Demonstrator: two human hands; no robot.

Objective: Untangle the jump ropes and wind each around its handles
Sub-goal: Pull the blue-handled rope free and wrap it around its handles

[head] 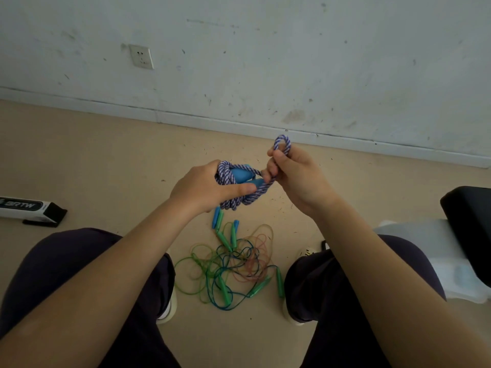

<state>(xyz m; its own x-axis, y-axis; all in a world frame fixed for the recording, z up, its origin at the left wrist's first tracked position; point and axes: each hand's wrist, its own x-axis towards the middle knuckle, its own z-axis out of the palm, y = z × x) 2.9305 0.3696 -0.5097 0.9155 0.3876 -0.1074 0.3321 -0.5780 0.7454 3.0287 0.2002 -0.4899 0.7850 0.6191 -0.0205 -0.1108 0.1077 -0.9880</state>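
Left hand [204, 185] grips blue handles [243, 176] wound with braided rope [233, 199]; right hand [289, 171] pinches last loop [283, 144]. Risk: loop slips, coils spring loose. Other ropes [231, 266] tangled on floor [106, 155] between feet; dangling end could snag them.

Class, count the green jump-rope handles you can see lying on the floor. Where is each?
5. Two lie at the pile's top: one, one. Three lie at its lower edge: one, one, one. The tangle may hide more.
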